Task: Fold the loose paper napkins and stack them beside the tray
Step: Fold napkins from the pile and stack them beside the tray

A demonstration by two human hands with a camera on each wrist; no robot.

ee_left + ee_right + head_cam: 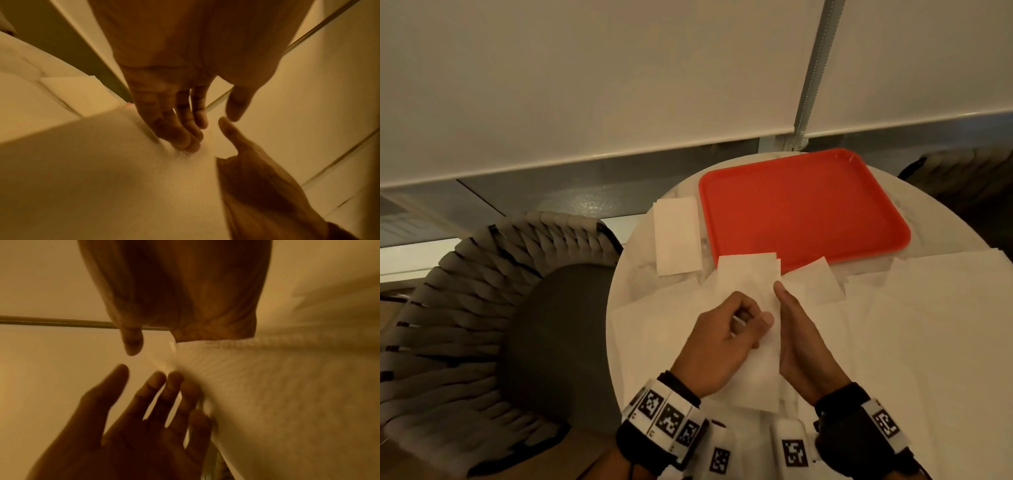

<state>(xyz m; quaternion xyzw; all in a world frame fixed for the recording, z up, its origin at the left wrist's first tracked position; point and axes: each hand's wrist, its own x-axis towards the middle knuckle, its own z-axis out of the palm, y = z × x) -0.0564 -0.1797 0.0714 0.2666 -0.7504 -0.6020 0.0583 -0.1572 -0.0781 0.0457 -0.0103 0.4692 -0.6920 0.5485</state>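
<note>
I hold a white paper napkin (748, 277) upright between both hands over the round white table (640, 274), just in front of the red tray (801, 205). My left hand (722, 335) presses its fingertips (185, 142) against the napkin's (102, 170) left face, thumb apart. My right hand (801, 342) lies flat against the other face with its thumb (131, 344) free. Its fingers are hidden behind the napkin (277, 394). A folded napkin stack (676, 236) lies left of the tray.
Several loose unfolded napkins (928, 325) cover the table's near and right parts, and one overlaps the tray's front edge (822, 281). A woven grey chair (482, 308) stands left of the table. A window blind (619, 68) hangs behind.
</note>
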